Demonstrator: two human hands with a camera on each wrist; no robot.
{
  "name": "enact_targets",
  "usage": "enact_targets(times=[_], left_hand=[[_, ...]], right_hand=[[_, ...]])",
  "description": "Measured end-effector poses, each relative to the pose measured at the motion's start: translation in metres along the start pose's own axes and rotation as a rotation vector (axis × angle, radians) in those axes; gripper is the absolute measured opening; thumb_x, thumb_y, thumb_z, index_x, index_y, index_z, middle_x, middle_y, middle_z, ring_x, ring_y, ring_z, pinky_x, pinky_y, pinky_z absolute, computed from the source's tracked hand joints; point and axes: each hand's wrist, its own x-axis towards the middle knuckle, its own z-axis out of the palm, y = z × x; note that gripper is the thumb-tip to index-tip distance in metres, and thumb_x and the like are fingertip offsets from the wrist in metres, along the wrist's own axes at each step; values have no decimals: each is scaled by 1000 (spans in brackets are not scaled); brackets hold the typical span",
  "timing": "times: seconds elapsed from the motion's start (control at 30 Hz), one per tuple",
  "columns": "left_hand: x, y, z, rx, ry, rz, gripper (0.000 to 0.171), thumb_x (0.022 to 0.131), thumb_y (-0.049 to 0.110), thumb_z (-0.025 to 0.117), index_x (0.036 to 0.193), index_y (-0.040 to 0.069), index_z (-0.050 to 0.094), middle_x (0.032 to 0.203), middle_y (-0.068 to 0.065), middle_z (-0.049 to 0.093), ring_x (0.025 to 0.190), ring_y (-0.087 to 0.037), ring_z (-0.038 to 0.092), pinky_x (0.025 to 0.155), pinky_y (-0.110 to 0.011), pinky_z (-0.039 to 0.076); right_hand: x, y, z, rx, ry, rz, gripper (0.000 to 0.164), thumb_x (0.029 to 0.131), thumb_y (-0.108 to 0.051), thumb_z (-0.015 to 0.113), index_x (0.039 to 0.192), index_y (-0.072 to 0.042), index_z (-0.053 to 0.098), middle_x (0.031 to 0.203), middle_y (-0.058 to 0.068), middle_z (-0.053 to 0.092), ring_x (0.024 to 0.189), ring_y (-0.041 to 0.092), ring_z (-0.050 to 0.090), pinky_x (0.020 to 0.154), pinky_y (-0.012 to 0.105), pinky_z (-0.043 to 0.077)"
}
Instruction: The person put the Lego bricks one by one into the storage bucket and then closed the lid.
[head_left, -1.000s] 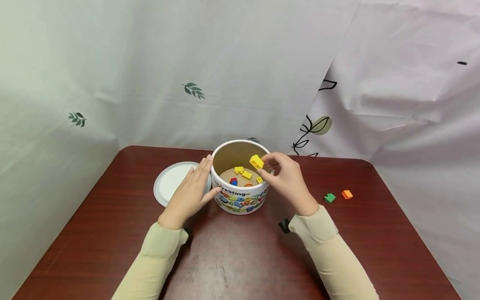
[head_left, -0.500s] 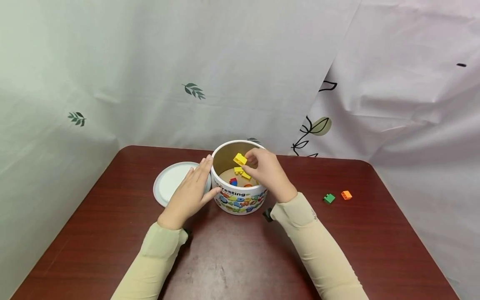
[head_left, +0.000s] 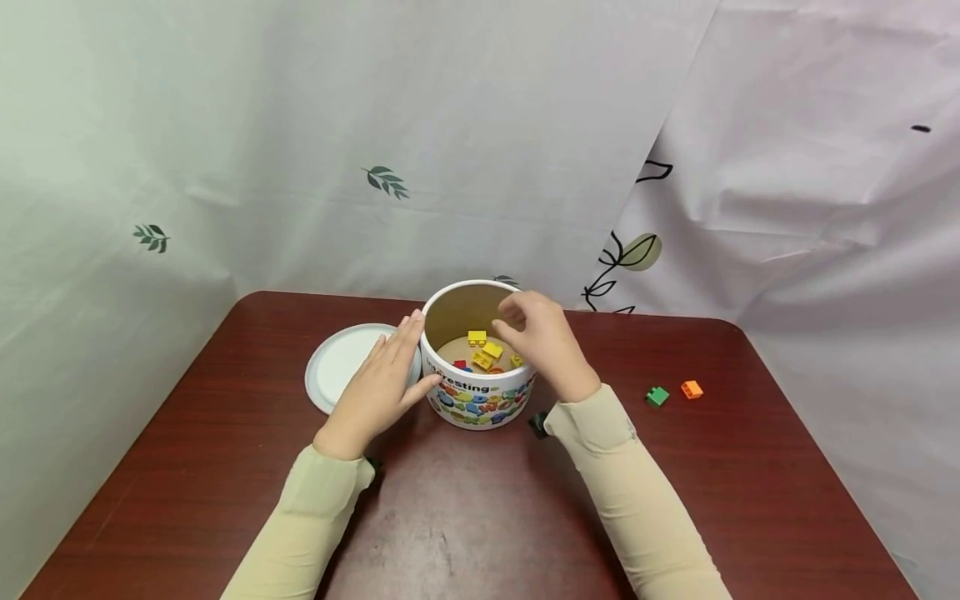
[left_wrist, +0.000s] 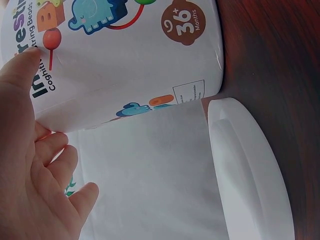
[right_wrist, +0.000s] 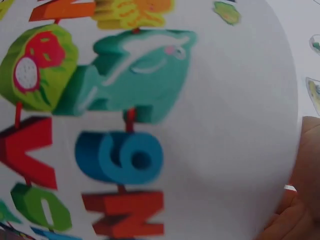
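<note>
A round white bucket (head_left: 480, 408) with colourful printing stands upright in the middle of the table. My left hand (head_left: 380, 387) rests against its left side with straight fingers, and the left wrist view shows the thumb on the printed wall. Over the right rim hovers my right hand (head_left: 543, 342), fingers loosely bent with nothing between them. On the bucket's floor lie several yellow toy bricks (head_left: 482, 361) and a red piece (head_left: 460, 364); the front wall partly hides some pieces. In the right wrist view the bucket wall (right_wrist: 225, 150) covers most of the hand.
A white round lid (head_left: 337, 367) lies flat to the left of the bucket. A green brick (head_left: 657, 396) and an orange brick (head_left: 692, 389) sit on the dark red table (head_left: 480, 517) at the right. A pale curtain (head_left: 480, 125) hangs behind the table.
My right hand moved left over the bucket with a yellow brick and let it go; that brick now lies inside with the others. The left hand has stayed against the bucket.
</note>
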Motion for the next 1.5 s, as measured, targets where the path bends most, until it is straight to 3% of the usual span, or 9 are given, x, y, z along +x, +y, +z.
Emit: enact_targets(times=[0.33,0.53,0.8,0.97,1.27,1.5], left_hand=[[-2,0,-1,-5,-12,-9,91,97,40,69,163,8,16,167,-11,21,153,-27,23,121,-58,22],[-2,1,-2,-10,-6,-3,90,97,40,68,163,8,15,168,-10,21,154,-26,22,121,-57,21],[-1,1,-1,-3,15,13,92,96,38,71,163,7,17,167,-13,23,153,-29,25,120,-59,24],[-1,1,-1,0,16,12,91,96,38,71,163,6,17,166,-13,24,152,-29,25,120,-59,23],[0,2,-3,-6,9,8,92,96,39,71,163,7,17,167,-13,23,153,-28,25,120,-58,22],[0,2,-2,-1,1,2,92,96,39,70,163,7,16,167,-13,23,153,-29,24,120,-59,23]], right_hand=[[-23,13,-21,75,237,-111,9,92,-7,71,99,-1,73,94,11,70,85,24,65,75,43,57],[-39,25,-35,54,294,-133,9,91,-6,72,99,-3,75,96,9,71,88,22,63,77,40,53],[-60,46,-53,-24,285,-117,8,90,-4,72,98,-4,73,94,8,69,88,26,62,77,34,46],[-72,62,-62,-77,262,-70,8,90,-2,71,98,-4,73,93,7,68,86,22,59,76,30,42],[-90,91,-76,-188,80,51,11,93,-6,67,102,0,71,100,15,66,89,31,64,79,48,52],[-97,114,-89,-205,-26,173,19,92,-7,66,106,6,69,101,22,65,90,37,65,79,53,53]])
